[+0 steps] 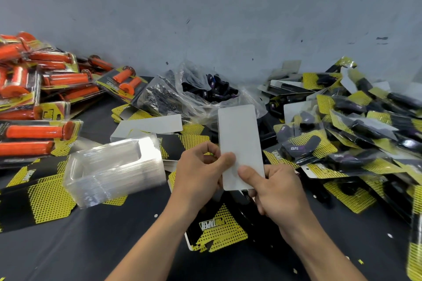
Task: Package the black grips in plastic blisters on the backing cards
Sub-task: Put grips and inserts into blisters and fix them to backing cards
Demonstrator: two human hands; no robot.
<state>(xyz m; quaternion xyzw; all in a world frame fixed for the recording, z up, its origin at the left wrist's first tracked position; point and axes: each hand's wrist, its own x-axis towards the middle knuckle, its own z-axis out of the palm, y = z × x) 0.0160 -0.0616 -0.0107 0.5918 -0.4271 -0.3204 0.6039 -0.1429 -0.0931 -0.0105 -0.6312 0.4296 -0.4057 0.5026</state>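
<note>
- Both hands held one card (239, 134) upright above the middle of the table (114, 248), its blank pale side facing the camera.
- The left hand (201, 171) pinched the card's lower left edge, with the thumb on the pale face and the fingers curled behind.
- The right hand (280, 191) pinched the lower right part, with the thumb pressed on the face just above the bottom edge.
- The hands were close together, thumbs near each other, with only the card between them.
- What lay behind the card could not be told.
- Below the hands a printed card (219, 226) lay flat on the table, yellow-and-black side up, its near edge ragged.
- A nested stack of clear blisters (114, 166) lay tilted just left of the left hand, resting on loose printed cards.
- Behind the blisters a card stack (148, 125) lay pale side up.
- Loose black grips (214, 91) sat in an open clear bag (164, 98) near the wall (205, 7), beyond the held card.
- Black packs (354, 134), each a grip under a blister on a card, were piled at the right.
- Orange packs (34, 98) were heaped at the far left, well apart from the black ones.
</note>
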